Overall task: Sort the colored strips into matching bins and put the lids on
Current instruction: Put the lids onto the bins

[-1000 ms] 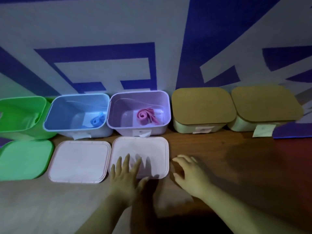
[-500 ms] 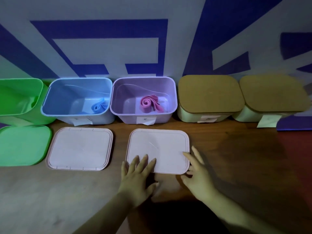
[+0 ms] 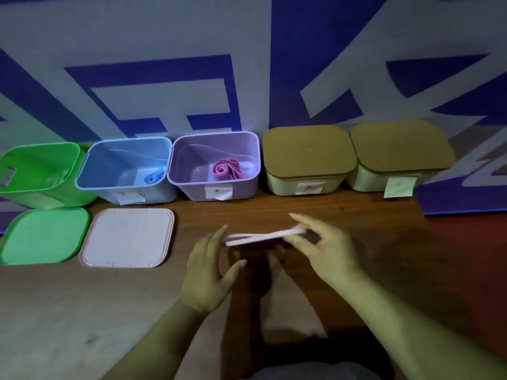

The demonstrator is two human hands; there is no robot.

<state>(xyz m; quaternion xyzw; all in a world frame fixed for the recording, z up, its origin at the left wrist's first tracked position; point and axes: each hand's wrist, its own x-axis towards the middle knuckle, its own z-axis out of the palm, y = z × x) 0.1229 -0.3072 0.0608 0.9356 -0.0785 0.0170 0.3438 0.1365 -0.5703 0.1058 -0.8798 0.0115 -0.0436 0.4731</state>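
The pink lid (image 3: 260,237) had lain flat on the table (image 3: 356,215); now it was up in the air, in front of the purple bin (image 3: 192,192). The right hand (image 3: 326,250) pinched its right edge. The left hand (image 3: 211,267) pressed its left edge with straight fingers. Next it probably goes on that bin.

One cam only: head-worn, wide-angle. Sits above the near side of the brown wooden desk (image 3: 343,212), aimed fwd and down. Faces the blue-and-white patterned wall (image 3: 247,37) at the desk's far edge, w/ the row of plastic bins (image 3: 192,192) across mid-frame. Close range: bare forearms (image 3: 153,338) enter from the bottom edge. Things near the frame's sides look bent/tilted.
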